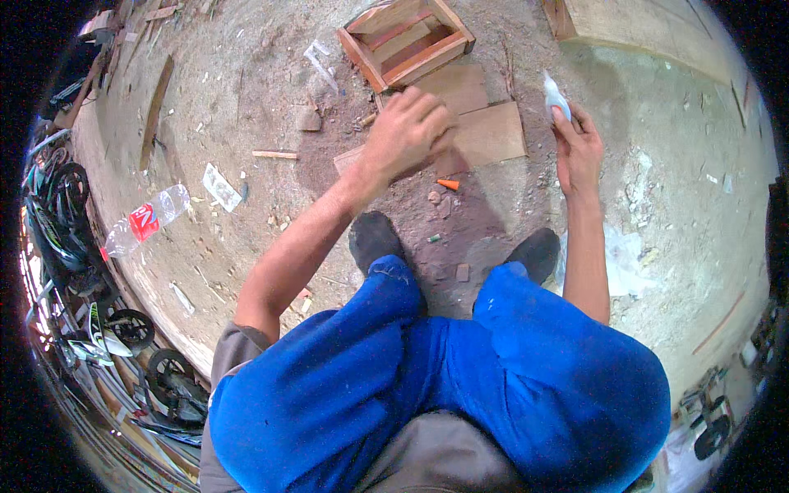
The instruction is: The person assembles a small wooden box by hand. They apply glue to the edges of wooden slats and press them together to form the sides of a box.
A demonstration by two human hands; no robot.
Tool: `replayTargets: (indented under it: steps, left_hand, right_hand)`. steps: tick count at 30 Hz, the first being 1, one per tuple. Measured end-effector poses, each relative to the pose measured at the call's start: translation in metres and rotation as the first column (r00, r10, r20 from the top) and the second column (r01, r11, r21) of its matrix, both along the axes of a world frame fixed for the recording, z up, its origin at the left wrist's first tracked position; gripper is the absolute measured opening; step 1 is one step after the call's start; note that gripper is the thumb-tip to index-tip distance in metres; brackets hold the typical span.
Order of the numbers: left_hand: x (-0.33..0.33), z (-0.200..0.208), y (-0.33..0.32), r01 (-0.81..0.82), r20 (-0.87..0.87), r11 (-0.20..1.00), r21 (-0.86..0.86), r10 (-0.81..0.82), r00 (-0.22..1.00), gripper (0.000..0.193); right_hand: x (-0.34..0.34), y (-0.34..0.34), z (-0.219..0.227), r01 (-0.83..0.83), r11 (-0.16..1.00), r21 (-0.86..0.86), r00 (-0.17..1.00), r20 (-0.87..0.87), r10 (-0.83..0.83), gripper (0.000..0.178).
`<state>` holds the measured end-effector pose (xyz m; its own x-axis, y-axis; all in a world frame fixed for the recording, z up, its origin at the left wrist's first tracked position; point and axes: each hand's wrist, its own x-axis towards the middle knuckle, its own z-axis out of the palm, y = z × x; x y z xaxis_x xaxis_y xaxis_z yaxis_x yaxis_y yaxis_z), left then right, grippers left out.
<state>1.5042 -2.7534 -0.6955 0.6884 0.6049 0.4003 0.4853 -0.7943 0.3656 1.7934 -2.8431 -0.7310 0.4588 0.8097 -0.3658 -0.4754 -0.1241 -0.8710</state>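
My right hand point(580, 149) is closed round a small white squeeze bottle point(556, 99) with a pointed nozzle turned upward. My left hand point(407, 131) hovers or rests over the thin wooden boards point(491, 135), its fingers curled with the tips hidden, so what they hold, if anything, cannot be made out. Just beyond it lies an open wooden box frame point(429, 59) with inner pieces showing. A small orange cone-shaped cap point(448, 185) is on the ground between my feet and the boards.
A clear plastic bottle point(148, 220) with a red label lies at left, near a white packet point(221, 187). Bicycles point(90, 329) line the left edge. A wooden stick point(275, 154) and scraps litter the dirt floor. Larger boards point(637, 29) stand at far right.
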Motion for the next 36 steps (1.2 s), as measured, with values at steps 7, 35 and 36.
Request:
replayTargets:
  steps: [7,35,36]
  left_hand:
    - [-0.002,-0.021,-0.019,0.018,-0.066,0.996,-0.088,-0.024,0.998,0.038]
    - [-0.021,0.072,0.093,0.145,0.244,0.196,-0.97,0.785,0.569,0.044]
    - [-0.026,0.063,0.089,0.275,0.296,0.172,-0.946,0.804,0.516,0.045]
  right_hand:
    - [0.003,-0.029,0.0,-0.055,0.998,-0.028,0.998,-0.016,0.055,0.041]
    - [-0.024,-0.005,-0.002,-0.271,0.953,-0.136,0.656,0.699,0.286,0.022]
    - [-0.029,-0.001,0.003,-0.275,0.946,-0.172,0.661,0.68,0.316,0.021]
